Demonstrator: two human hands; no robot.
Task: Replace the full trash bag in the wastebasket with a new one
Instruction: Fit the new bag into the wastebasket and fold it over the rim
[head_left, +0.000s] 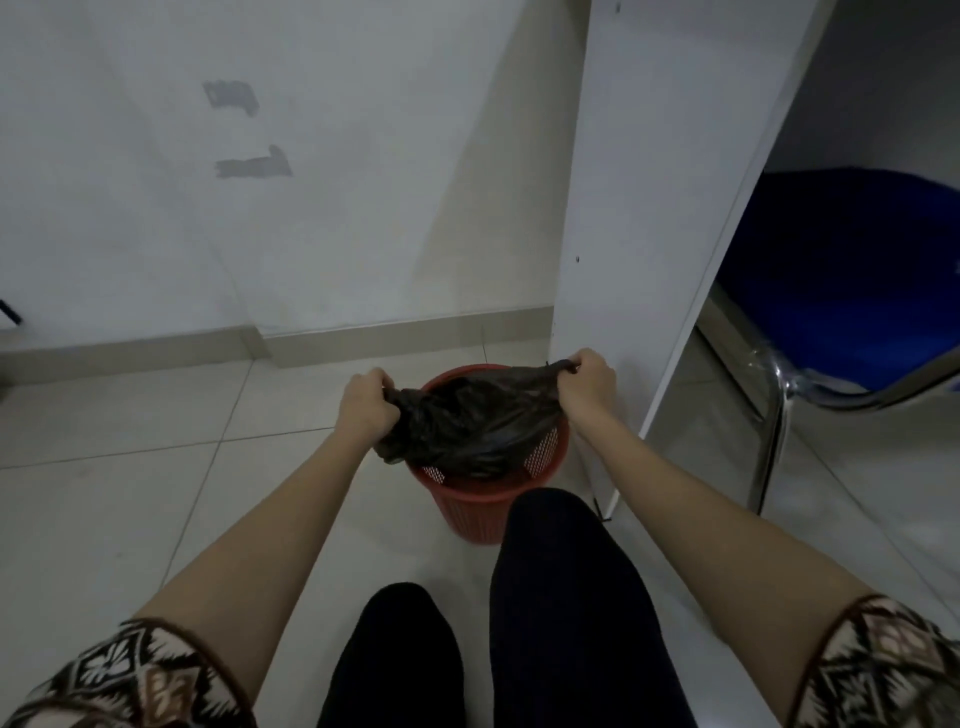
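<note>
A red mesh wastebasket (470, 512) stands on the tiled floor in front of my legs. A black trash bag (475, 421) is stretched across its mouth, sagging into the basket. My left hand (363, 402) grips the bag's left edge in a fist, just outside the rim. My right hand (587, 382) grips the bag's far right edge, pulled up above the rim. The bag's lower part is hidden inside the basket.
A white desk side panel (649, 260) stands right beside the basket. Behind it is a blue chair (841, 291) with chrome legs. A white wall and baseboard (363, 332) lie beyond. Open tiled floor (130, 493) extends to the left.
</note>
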